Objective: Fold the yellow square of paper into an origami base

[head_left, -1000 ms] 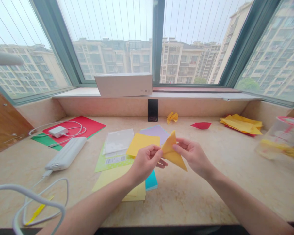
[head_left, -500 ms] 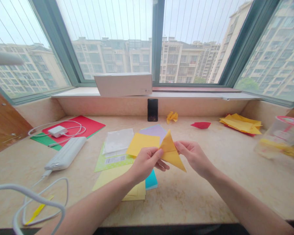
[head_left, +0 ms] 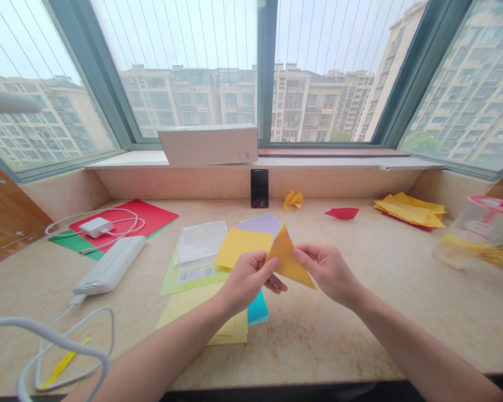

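Head view — folded paper (head_left: 286,248) bridges both grips (head_left: 248,276) (head_left: 330,273).

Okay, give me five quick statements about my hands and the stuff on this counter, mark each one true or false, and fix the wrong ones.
1. The left hand and the right hand both touch the folded yellow paper. True.
2. The phone lies flat beside the left hand. False: the phone stands upright at the back of the counter.
3. The white box sits on the window ledge. True.
4. The clear cup is at the far left. False: the clear cup is at the far right.
5. The small red paper lies on the counter. True.
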The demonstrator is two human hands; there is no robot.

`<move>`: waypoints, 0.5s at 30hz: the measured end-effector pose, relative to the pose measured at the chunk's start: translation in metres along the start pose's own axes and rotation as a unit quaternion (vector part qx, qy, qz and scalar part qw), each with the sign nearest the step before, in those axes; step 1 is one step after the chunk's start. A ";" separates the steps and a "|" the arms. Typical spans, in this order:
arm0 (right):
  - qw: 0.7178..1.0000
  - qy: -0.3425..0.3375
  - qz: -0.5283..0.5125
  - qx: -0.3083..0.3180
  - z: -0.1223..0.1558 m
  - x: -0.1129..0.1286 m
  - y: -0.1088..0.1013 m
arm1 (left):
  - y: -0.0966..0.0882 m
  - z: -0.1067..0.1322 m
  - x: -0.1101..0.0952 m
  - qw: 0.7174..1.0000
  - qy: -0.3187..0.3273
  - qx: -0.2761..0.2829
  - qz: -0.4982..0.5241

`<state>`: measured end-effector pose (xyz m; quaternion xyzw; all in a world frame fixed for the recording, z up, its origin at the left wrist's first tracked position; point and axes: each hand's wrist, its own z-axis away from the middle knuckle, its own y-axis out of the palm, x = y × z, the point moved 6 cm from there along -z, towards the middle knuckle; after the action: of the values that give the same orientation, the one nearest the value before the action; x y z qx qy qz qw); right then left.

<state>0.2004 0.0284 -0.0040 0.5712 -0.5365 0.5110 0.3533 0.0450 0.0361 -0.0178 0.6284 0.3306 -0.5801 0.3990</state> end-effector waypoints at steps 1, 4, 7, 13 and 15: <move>1.000 -0.004 0.013 -0.002 0.000 0.000 0.000 | 0.000 0.000 0.000 1.000 -0.001 -0.001 -0.002; 0.999 -0.012 0.050 -0.009 0.001 0.000 -0.001 | 0.000 0.000 -0.001 1.000 0.001 0.004 -0.015; 0.999 -0.026 0.040 -0.006 0.000 0.006 -0.002 | 0.004 0.001 0.001 0.998 -0.008 0.044 -0.033; 0.998 -0.037 -0.042 -0.037 -0.002 0.014 -0.007 | 0.012 0.005 0.010 0.990 -0.053 0.122 -0.050; 0.997 -0.044 -0.032 -0.048 -0.001 0.013 -0.010 | 0.013 0.005 0.012 0.988 -0.063 0.130 -0.051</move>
<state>0.2081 0.0280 0.0104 0.5923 -0.5567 0.4473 0.3731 0.0551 0.0254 -0.0285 0.6197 0.2580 -0.6760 0.3039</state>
